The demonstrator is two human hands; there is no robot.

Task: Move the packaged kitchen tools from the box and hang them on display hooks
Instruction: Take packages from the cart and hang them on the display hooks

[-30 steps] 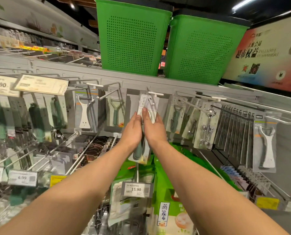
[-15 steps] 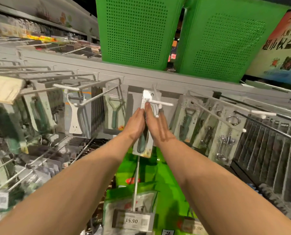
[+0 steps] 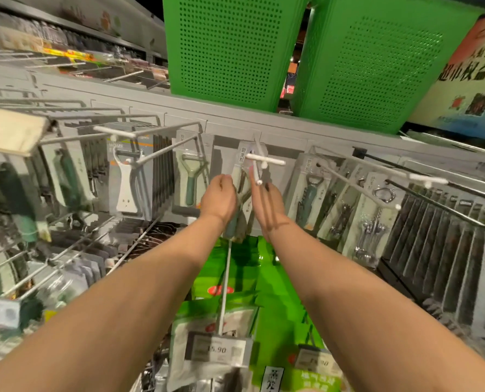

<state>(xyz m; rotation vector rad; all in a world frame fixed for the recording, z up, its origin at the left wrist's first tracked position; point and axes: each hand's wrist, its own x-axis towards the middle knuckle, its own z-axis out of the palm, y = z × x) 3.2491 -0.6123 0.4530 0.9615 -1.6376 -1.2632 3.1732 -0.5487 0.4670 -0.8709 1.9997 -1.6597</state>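
package between left hand, right hand

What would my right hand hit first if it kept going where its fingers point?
Probably the white hook tip right at the right hand's fingertips, then the package; depth is unclear.

We hold a packaged tool on the white-tipped hook near the top edge of the display rack. Our left hand curls on its left edge, and our right hand lies flat along its right side.
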